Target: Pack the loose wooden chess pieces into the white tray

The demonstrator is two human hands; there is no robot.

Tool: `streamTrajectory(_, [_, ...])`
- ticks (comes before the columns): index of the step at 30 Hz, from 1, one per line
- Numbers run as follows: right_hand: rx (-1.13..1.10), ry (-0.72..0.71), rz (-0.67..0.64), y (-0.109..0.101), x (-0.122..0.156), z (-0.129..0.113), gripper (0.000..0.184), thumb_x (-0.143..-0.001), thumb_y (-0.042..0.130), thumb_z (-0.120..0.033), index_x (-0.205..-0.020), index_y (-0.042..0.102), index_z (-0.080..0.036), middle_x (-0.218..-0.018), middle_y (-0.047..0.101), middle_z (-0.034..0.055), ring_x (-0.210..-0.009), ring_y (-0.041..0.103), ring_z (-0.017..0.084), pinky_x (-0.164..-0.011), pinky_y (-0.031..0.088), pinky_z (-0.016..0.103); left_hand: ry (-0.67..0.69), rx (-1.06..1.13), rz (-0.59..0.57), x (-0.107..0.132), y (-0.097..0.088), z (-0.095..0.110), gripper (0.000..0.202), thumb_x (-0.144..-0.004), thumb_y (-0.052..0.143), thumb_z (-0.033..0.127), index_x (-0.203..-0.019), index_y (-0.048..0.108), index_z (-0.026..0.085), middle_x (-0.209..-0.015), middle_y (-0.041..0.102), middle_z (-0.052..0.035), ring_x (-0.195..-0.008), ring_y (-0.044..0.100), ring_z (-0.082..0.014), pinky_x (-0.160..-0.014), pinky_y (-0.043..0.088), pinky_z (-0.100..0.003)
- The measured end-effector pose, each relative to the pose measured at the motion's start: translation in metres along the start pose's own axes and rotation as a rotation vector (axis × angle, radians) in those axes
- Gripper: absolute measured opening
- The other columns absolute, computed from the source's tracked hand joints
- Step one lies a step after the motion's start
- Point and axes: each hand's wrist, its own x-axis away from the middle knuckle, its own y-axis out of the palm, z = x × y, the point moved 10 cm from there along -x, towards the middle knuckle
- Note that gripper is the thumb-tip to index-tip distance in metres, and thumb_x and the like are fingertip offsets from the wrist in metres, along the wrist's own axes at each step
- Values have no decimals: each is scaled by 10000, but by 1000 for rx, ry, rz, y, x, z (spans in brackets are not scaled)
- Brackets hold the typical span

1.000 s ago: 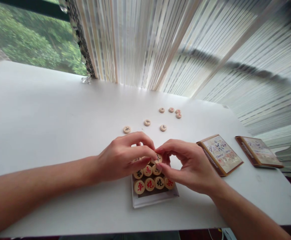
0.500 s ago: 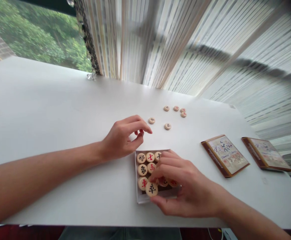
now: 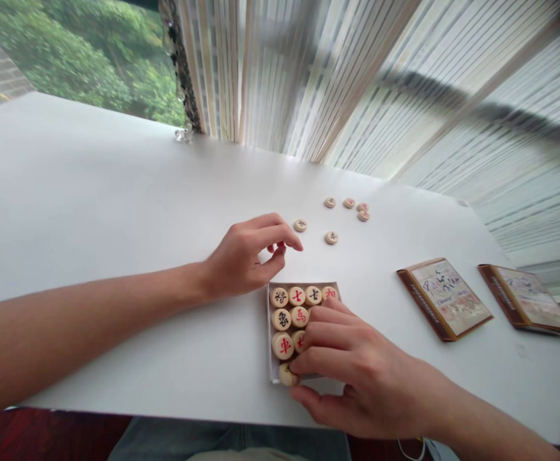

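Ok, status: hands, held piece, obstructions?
Right hand: holding round wooden piece at near-left corner of white rectangular box. Left hand: empty. Right hand hides near-right corner.

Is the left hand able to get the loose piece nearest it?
Probably yes: the left hand appears empty, its fingertips are close to that loose piece, and nothing seems to stand between them.

2 bare forearms (image 3: 116, 314) extended; left hand (image 3: 254, 253) half-curled, thumb (image 3: 274, 262) and index finger (image 3: 280, 234) parted; right hand (image 3: 357, 358) pinching.
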Motion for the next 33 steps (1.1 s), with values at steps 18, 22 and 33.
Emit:
streamTrajectory(18, [142,-71,44,0,0,-14,158,-990,628,-115,-880,735,-151,-728,633,31,-711,481,195,-699,344,366,12,6,-8,0,1,1,288,-876,549,-51,-962,739,148,-939,725,-57,-807,671,-135,-759,559,-266])
streamTrajectory(22, [187,-89,50,1,-2,-18,184,-986,615,-104,-855,741,-137,-701,606,32,-694,448,197,-668,319,371,15,4,-11,0,1,1,293,-872,547,-53,-963,738,150,-939,723,-55,-805,669,-134,-760,557,-267])
streamTrajectory(33, [148,-82,34,6,-2,-16,203,-998,585,-111,-877,747,-131,-704,644,35,-685,491,199,-676,352,381,10,-4,-26,1,3,0,282,-881,548,-39,-961,742,149,-934,729,-56,-805,672,-144,-724,534,-275])
